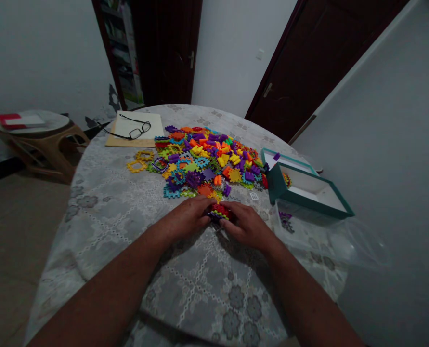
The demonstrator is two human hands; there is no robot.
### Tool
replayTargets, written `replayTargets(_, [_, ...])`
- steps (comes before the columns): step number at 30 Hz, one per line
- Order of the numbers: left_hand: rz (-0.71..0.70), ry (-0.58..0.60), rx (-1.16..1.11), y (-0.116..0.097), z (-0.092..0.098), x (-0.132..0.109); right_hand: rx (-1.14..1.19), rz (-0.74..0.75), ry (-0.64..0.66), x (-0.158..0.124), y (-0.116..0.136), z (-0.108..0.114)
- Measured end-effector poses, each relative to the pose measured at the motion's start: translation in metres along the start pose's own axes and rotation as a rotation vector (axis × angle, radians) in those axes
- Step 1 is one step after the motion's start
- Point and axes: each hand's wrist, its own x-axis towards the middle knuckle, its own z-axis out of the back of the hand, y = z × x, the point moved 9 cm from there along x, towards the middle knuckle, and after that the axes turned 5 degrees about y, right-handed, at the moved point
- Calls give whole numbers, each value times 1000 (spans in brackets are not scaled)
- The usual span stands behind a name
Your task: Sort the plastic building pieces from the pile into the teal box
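Note:
My left hand [190, 216] and my right hand [246, 224] meet at the middle of a round table [127, 226] covered with a pale flowered cloth. Both hands pinch a small cluster of interlocking plastic pieces [219, 211], red on top with purple and yellow below. Just beyond the hands spreads a big heap of colourful plastic pieces [203, 159] in orange, yellow, purple, green and blue. Two yellow square frames [140, 161] lie at the heap's left edge.
A teal box [310, 190] with its lid [288, 159] behind it sits to the right, with a clear plastic bag [330, 238] in front of it. Glasses [135, 130] rest on a tan board [135, 129] at the far side. A stool [43, 140] stands left, with dark doors behind.

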Motion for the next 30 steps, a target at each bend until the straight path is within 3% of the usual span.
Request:
replayTargets(14, [-30,-13,-115,-7,11,-1,-46,-121,58,5,-5,-9])
replayTargets(20, [-1,-74,-164,-1,16,1,-1,-207,25,8,0,2])
replayTargets(25, [48,-155,-228,3,27,1,84,-252,-87,3,3,36])
replayTargets(28, [66,-180,-200,3,33,0,79,-321,-204,-9,-12,82])
replayTargets(30, [72,-190,-183,3,35,0,39,-404,-306,-22,-33,125])
